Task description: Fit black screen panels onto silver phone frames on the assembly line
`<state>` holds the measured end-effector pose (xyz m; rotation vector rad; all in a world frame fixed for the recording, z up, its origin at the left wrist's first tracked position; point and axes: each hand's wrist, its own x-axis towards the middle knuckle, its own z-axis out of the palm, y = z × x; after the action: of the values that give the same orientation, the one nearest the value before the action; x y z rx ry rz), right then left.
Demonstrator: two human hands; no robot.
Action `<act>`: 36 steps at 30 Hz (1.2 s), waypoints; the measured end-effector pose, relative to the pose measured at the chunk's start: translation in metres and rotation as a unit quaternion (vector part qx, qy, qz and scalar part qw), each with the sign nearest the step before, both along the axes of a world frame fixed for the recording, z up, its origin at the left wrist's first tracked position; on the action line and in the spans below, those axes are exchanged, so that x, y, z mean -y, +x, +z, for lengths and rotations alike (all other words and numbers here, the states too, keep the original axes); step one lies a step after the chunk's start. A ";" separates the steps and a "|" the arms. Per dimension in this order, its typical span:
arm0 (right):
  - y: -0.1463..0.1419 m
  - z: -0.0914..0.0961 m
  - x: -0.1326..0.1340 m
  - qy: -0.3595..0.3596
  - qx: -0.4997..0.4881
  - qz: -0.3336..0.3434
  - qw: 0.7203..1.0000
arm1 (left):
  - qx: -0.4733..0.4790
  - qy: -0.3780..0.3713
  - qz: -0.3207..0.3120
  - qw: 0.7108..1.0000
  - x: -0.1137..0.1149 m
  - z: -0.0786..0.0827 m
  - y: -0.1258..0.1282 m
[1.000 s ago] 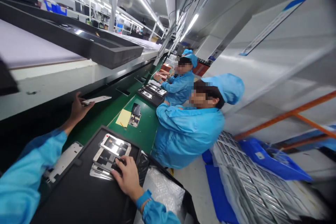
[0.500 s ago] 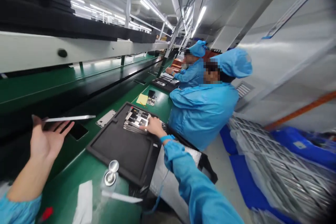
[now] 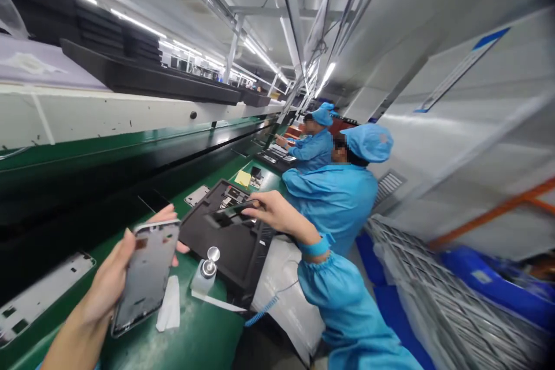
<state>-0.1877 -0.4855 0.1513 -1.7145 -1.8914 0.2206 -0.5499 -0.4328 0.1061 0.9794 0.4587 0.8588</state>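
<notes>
My left hand grips a phone housing by its edges, with a pale rim and a grey inner face tilted towards me. Between the thumb and fingers of my right hand is a dark, flat phone part, held just above a black foam tray. Its exact kind is blurred. Behind it, a stack of phone parts lies at the tray's far end, partly covered by the held piece.
A pump bottle with its lid up and a white cloth strip are on the green bench. At left lies a white phone panel. Two co-workers in blue sit to the right, the nearer person beside the tray.
My right hand has lifted a flat part off the stack. My left hand has moved right, and the housing, earlier seen edge-on, now faces me. The view has shifted.
</notes>
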 end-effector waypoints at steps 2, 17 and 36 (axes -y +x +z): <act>-0.027 0.007 0.008 -0.005 -0.031 0.111 0.993 | -0.003 0.047 -0.112 0.993 0.010 -0.006 0.002; -0.158 -0.054 -0.005 0.408 -0.427 -0.151 0.793 | 0.002 0.237 -0.133 0.962 0.021 -0.037 0.049; -0.189 -0.031 -0.010 0.388 -0.551 -0.064 0.736 | -0.135 0.623 0.045 0.769 0.006 -0.043 0.041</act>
<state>-0.3766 -0.4753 0.1200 -0.7595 -0.7444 0.2543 -0.5087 -0.4392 0.0627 2.3552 0.1078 1.1086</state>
